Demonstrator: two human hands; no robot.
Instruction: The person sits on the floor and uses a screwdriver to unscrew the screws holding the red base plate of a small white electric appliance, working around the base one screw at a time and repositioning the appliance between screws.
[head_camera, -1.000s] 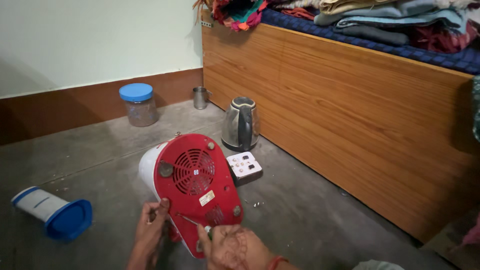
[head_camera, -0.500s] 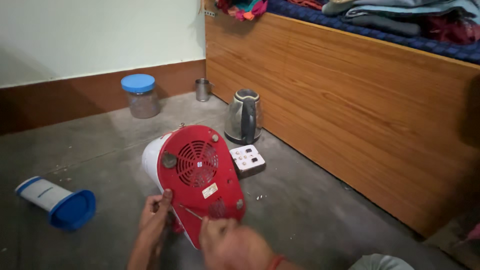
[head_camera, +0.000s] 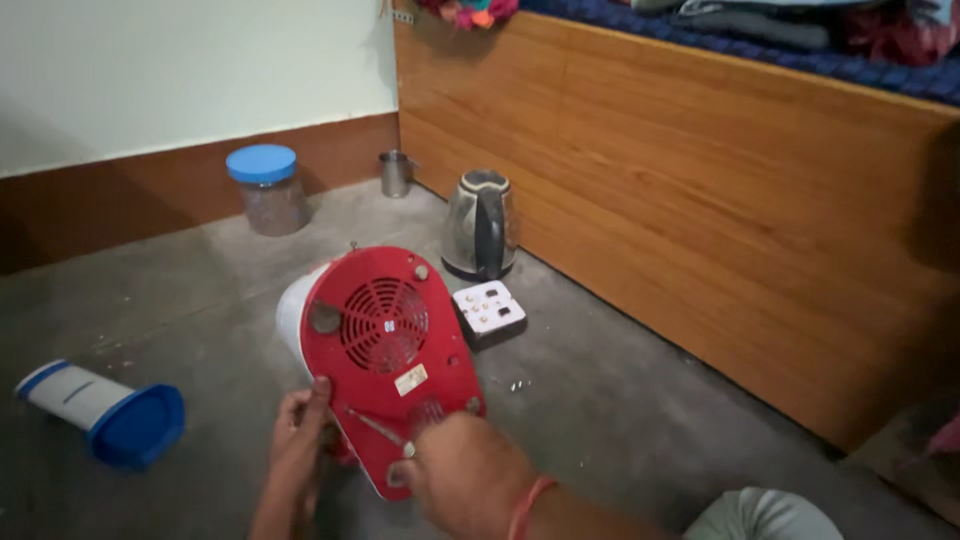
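Note:
A red and white appliance base (head_camera: 385, 350) lies tipped on the grey floor, its red underside with a round vent grille facing me. My left hand (head_camera: 298, 440) grips its lower left edge. My right hand (head_camera: 470, 480) is closed around a thin metal tool (head_camera: 378, 428), likely a screwdriver, whose tip rests on the lower part of the red underside.
A steel electric kettle (head_camera: 480, 225) and a white switch box (head_camera: 490, 310) stand just behind the appliance. A blue-lidded jar (head_camera: 268, 190) and a small steel cup (head_camera: 396, 173) stand by the wall. A blue-capped white container (head_camera: 100, 413) lies at left. A wooden bed side (head_camera: 700, 190) runs along the right.
The view has tilted down slightly. My right hand has shifted over the lower red underside with the tool; my left hand stays on the edge.

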